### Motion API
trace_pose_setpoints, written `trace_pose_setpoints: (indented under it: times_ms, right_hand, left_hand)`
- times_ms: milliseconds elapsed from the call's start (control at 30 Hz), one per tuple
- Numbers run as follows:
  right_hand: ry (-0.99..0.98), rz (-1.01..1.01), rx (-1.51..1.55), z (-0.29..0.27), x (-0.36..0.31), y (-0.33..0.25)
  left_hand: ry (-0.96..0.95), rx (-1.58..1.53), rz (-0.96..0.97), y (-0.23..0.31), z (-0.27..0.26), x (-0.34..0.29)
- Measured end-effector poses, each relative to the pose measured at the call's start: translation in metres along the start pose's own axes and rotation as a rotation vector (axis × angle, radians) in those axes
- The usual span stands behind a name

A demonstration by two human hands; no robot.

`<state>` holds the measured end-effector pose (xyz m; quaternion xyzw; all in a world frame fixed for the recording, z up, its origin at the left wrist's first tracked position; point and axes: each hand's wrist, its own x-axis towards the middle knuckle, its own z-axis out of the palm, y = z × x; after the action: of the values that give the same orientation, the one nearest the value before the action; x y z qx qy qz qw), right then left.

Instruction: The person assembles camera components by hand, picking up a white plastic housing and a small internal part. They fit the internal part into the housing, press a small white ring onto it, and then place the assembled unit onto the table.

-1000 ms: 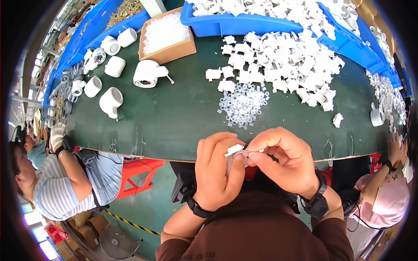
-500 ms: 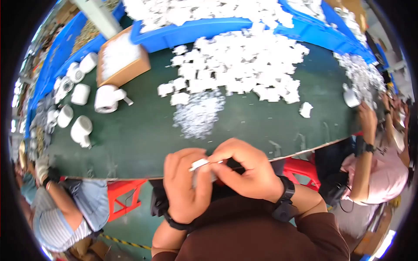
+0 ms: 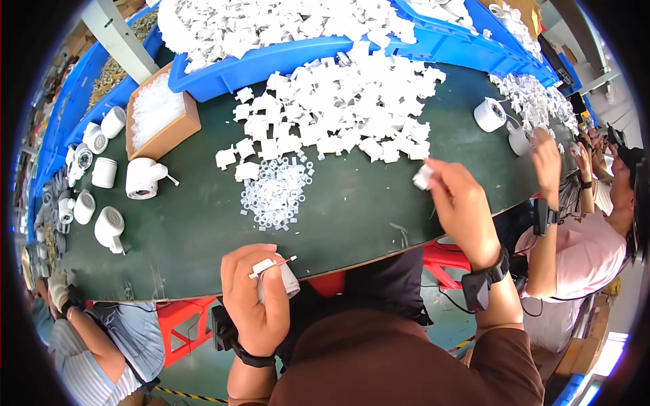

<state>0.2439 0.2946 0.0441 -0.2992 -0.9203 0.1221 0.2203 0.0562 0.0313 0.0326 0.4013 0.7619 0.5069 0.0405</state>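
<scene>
In my left hand (image 3: 249,301), near the table's front edge, the fingers are closed around a white cylindrical plastic part (image 3: 290,281). A thin rod with a small pale tip (image 3: 284,262) sticks out past the thumb. My right hand (image 3: 467,211) reaches out over the table to the right, pinching a small white plastic piece (image 3: 423,178). Just beyond it lies a big pile of similar white plastic pieces (image 3: 352,111). A heap of small translucent rings (image 3: 274,193) sits between my hands and that pile.
Blue bins (image 3: 261,64) of white parts line the back. A cardboard box (image 3: 162,135) of clear small parts stands at the left, near white shower-head-like units (image 3: 142,179). Co-workers sit on both sides; a hand (image 3: 545,162) works at the right. Red stools (image 3: 186,328) stand below the edge.
My hands have parted. The right moved forward and right to the loose white piece and now pinches it. The left shifted slightly left and down, keeping the white part.
</scene>
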Motion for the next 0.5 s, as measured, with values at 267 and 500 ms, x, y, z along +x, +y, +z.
trace_pose_setpoints:
  times_ms: [267, 500]
  right_hand:
    - [-0.121, -0.273, 0.221, -0.003, 0.013, -0.042]
    - [-0.262, -0.424, 0.114, 0.005, 0.019, -0.053]
  left_hand:
    - [0.02, 0.0, -0.022, -0.001, -0.002, -0.003]
    - [0.069, -0.037, -0.054, -0.002, -0.009, -0.004]
